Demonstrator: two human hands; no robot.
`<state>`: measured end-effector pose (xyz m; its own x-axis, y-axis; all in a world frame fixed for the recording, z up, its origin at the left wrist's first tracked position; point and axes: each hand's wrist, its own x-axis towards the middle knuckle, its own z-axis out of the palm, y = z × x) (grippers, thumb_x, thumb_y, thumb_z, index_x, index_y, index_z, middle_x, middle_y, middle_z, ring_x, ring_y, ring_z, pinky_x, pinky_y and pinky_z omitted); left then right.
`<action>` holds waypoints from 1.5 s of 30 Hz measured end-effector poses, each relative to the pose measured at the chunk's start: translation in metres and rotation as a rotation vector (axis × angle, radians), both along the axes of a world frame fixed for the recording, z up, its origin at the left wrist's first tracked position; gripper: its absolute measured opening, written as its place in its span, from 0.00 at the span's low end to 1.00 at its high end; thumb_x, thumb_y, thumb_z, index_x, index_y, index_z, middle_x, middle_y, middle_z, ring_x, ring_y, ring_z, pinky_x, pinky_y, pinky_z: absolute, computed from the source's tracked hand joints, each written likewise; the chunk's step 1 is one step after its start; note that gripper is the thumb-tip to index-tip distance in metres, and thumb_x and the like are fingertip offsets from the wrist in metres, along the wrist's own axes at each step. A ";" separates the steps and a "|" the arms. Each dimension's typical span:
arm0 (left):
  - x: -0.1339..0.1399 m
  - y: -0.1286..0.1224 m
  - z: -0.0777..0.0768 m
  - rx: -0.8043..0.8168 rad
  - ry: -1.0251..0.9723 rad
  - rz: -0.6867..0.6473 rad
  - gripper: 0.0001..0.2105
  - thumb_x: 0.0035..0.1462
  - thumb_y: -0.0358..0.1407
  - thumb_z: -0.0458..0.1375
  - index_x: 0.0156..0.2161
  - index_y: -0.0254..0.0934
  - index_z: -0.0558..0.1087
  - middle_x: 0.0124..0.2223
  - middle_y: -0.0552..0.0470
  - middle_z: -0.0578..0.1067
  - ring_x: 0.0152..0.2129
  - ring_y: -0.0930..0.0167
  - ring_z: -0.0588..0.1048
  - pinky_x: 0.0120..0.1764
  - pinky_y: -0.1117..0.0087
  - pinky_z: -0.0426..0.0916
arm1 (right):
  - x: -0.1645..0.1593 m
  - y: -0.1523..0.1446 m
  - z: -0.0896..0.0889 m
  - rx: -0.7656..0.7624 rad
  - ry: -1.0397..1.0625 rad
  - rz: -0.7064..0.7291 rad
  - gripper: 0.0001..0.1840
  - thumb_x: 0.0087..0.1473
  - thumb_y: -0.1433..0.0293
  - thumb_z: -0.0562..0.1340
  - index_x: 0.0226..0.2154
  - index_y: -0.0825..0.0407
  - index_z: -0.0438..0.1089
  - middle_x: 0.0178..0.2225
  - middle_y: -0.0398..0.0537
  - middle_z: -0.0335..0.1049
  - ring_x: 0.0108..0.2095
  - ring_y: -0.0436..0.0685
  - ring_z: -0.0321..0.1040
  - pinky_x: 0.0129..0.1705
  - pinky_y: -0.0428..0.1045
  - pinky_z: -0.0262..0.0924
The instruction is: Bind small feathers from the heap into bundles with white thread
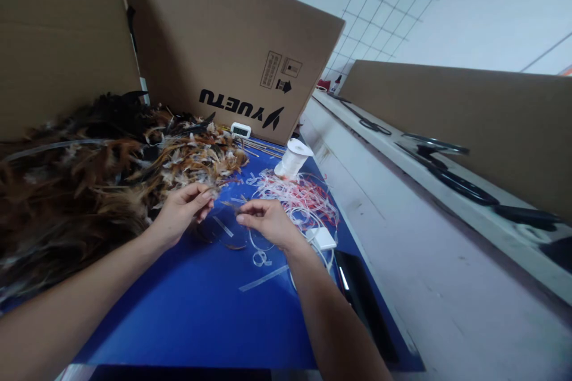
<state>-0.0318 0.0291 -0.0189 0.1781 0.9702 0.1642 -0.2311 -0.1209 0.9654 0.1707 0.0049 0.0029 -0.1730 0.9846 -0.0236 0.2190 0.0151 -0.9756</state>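
Note:
My left hand (185, 211) is closed in a pinch on a small feather (213, 189), at the edge of a large pile of brown, black and orange feathers (134, 184). A short gap to the right, my right hand (268, 220) pinches a thin dark feather (231, 206) between thumb and forefinger. Both hands are just above the blue tabletop (201, 309). Beneath them lie a few loose feather bits and short clear strips, one clear strip (263, 278) being nearer to me.
Beyond my right hand is a tangle of red and white strands (308, 196) with a white spool (295, 155). A white charger (322, 239) and a black phone-like device (364, 303) lie along the right edge. Cardboard (201, 30) stands behind, near a small digital display (241, 130).

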 end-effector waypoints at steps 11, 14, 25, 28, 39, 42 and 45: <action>0.003 -0.009 0.005 -0.065 -0.023 -0.126 0.14 0.50 0.46 0.64 0.31 0.35 0.73 0.19 0.53 0.72 0.17 0.74 0.69 0.19 0.76 0.62 | -0.008 -0.007 0.009 -0.051 -0.021 0.087 0.08 0.48 0.68 0.65 0.21 0.52 0.70 0.18 0.40 0.69 0.18 0.45 0.58 0.23 0.44 0.54; 0.004 -0.010 0.005 -0.060 -0.039 -0.167 0.15 0.50 0.46 0.64 0.34 0.35 0.75 0.20 0.52 0.73 0.17 0.74 0.69 0.19 0.76 0.63 | -0.010 -0.008 0.009 -0.122 0.000 0.100 0.08 0.47 0.70 0.65 0.20 0.53 0.70 0.17 0.39 0.68 0.17 0.44 0.58 0.22 0.43 0.53; 0.003 -0.007 -0.001 0.076 0.189 -0.124 0.13 0.54 0.45 0.60 0.28 0.35 0.72 0.21 0.54 0.72 0.17 0.74 0.69 0.21 0.75 0.66 | -0.011 -0.010 0.013 -0.224 0.085 0.111 0.09 0.46 0.72 0.66 0.18 0.53 0.69 0.15 0.39 0.67 0.15 0.43 0.57 0.18 0.41 0.49; 0.002 -0.007 -0.001 0.073 0.186 -0.120 0.13 0.54 0.44 0.61 0.28 0.35 0.72 0.20 0.55 0.71 0.17 0.75 0.69 0.21 0.76 0.65 | -0.011 -0.010 0.014 -0.239 0.079 0.104 0.09 0.46 0.72 0.66 0.18 0.54 0.69 0.15 0.39 0.67 0.15 0.42 0.57 0.17 0.40 0.49; 0.002 -0.006 -0.002 0.021 0.121 -0.158 0.13 0.54 0.43 0.61 0.31 0.33 0.71 0.22 0.55 0.73 0.19 0.75 0.69 0.23 0.75 0.66 | -0.010 -0.010 0.012 -0.276 0.055 0.099 0.08 0.47 0.74 0.65 0.20 0.55 0.69 0.15 0.38 0.68 0.14 0.42 0.58 0.16 0.39 0.49; 0.002 -0.005 -0.003 0.032 0.147 -0.170 0.13 0.55 0.43 0.60 0.29 0.34 0.70 0.22 0.55 0.73 0.18 0.76 0.69 0.24 0.75 0.66 | -0.011 -0.010 0.014 -0.283 0.051 0.099 0.09 0.48 0.75 0.65 0.20 0.54 0.69 0.14 0.37 0.67 0.14 0.42 0.58 0.17 0.39 0.49; 0.001 -0.004 -0.004 0.058 0.177 -0.161 0.13 0.56 0.43 0.60 0.30 0.34 0.71 0.22 0.55 0.72 0.19 0.76 0.69 0.25 0.75 0.66 | -0.012 -0.011 0.015 -0.286 0.048 0.094 0.09 0.48 0.75 0.65 0.20 0.54 0.69 0.14 0.37 0.67 0.14 0.42 0.58 0.17 0.40 0.49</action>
